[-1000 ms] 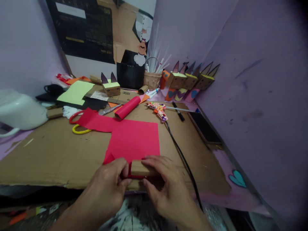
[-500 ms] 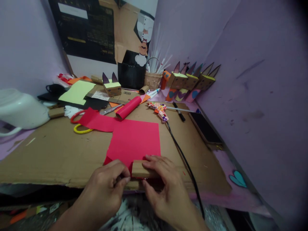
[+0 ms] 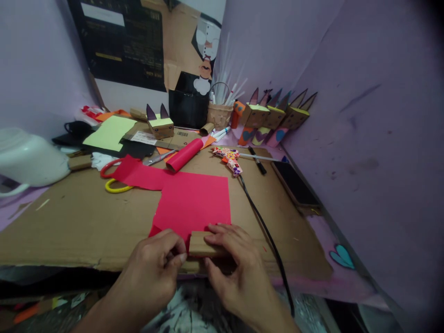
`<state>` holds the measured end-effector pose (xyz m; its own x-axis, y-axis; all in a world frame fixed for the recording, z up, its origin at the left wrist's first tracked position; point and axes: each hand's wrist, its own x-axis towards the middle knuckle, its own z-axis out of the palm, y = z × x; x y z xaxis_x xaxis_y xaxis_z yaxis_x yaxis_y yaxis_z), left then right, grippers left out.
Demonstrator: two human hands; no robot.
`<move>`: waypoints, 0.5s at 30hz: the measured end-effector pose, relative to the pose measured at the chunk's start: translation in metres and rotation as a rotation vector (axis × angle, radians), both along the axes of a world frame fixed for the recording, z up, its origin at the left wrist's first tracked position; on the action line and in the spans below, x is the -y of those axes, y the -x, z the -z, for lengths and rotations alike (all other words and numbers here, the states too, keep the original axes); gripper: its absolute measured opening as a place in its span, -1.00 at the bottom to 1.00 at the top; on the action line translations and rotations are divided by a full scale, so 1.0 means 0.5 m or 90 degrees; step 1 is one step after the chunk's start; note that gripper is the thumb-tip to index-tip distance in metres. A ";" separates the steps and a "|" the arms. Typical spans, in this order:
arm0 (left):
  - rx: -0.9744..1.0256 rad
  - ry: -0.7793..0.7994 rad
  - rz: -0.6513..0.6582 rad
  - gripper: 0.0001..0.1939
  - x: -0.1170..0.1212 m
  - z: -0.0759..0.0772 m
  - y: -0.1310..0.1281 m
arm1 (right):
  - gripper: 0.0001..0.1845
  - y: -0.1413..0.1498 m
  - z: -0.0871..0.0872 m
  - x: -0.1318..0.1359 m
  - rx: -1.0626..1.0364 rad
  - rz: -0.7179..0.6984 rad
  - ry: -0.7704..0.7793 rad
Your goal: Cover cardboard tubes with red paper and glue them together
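A small brown cardboard tube (image 3: 201,244) lies on the near edge of a red paper sheet (image 3: 194,201) on the cardboard work board (image 3: 76,222). My right hand (image 3: 239,273) grips the tube, fingers over its top and thumb under its front. My left hand (image 3: 152,273) is closed at the tube's left end, pinching the red paper's near corner against it. The paper's near edge is hidden under both hands.
A patterned glue gun (image 3: 229,158) with a black cord (image 3: 267,236) lies right of the paper. A red paper roll (image 3: 183,155), scissors with red and yellow handles (image 3: 113,178), a phone (image 3: 294,182), a black marker (image 3: 257,161), a pen basket (image 3: 219,113) and several eared cardboard figures (image 3: 274,118) stand behind. A white jug (image 3: 29,159) is at left.
The red strip that showed below the tube a second ago is now covered; my left fingers have closed in on the tube's left end. My right hand holds the tube in place.
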<state>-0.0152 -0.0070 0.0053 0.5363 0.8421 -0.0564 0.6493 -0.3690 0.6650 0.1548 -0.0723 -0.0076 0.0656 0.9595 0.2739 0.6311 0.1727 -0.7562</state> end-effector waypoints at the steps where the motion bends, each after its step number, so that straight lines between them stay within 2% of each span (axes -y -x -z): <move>1: -0.001 0.002 0.003 -0.86 0.000 0.000 0.001 | -0.65 0.000 0.000 0.000 -0.004 0.002 0.000; 5: -0.016 -0.041 0.018 -0.90 0.001 0.000 0.010 | -0.63 -0.001 0.000 -0.003 -0.007 0.004 -0.004; 9: -0.011 -0.251 0.038 -0.65 0.010 -0.002 0.012 | -0.62 -0.002 -0.003 -0.007 -0.011 0.007 -0.011; 11: -0.014 -0.337 0.078 -0.60 0.016 -0.003 0.002 | -0.61 -0.002 -0.005 -0.008 -0.009 0.004 -0.015; 15: -0.014 -0.365 0.141 -0.59 0.020 -0.003 -0.028 | -0.59 0.001 -0.004 -0.009 -0.008 0.005 -0.018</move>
<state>-0.0011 -0.0171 0.0067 0.7062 0.6101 0.3592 0.5270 -0.7918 0.3088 0.1544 -0.0676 -0.0058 0.0763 0.9511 0.2995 0.6233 0.1889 -0.7588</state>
